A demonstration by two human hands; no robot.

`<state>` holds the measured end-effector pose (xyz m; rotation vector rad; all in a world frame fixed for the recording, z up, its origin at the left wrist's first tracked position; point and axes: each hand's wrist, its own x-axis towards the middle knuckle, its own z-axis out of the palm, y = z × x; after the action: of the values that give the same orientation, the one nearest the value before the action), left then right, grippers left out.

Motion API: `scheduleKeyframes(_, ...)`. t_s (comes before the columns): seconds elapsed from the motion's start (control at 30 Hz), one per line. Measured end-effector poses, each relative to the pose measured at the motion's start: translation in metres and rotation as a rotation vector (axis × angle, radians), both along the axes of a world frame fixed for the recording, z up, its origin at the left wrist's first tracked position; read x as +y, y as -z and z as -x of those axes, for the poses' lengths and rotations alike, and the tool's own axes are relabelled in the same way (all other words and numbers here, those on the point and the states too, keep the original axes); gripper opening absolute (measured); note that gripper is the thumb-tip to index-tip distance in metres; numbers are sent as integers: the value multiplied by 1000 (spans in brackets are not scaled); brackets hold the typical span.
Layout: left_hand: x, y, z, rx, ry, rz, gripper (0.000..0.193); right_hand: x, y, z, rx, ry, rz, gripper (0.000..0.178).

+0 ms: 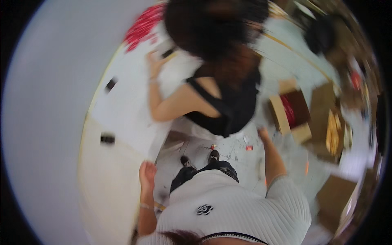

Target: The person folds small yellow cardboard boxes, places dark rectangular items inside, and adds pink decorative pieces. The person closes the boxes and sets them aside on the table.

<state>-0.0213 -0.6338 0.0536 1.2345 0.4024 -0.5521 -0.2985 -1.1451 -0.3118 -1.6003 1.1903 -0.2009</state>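
My left hand [147,174] is at the near edge of the long white table [118,175], its fingers loosely curled with nothing visible in them. Whether it touches the edge I cannot tell. My right hand [262,134] hangs out to the side above the floor, small and blurred, its fingers not readable. Nearest to it is an open cardboard box [279,116] with something red inside. On the table lie two small black objects, one black block [108,139] closer to me and one black piece [110,84] farther off; blur hides their kind.
A co-worker in a black top [241,98] leans over the table ahead, one hand [155,63] by a dark item [167,53]. Red packets [145,25] are heaped at the far end. More cardboard [337,192] stands at right; red scraps [249,148] lie on the floor.
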Motion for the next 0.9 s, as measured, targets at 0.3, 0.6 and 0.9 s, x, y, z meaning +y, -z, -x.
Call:
scheduleKeyframes(0.3, 62, 76, -109, -700, -16, -849, 34, 220, -16, 137, 631, -115, -825, 26)
scheduleKeyframes(0.6, 123, 90, -250, -572, 404, -1500, 84, 269, -128, 13, 379, 39, -438, 28)
scheduleKeyframes(0.9, 89, 116, -253, -761, 504, -1575, 70, 340, -244, -154, 35, -348, 204, 13)
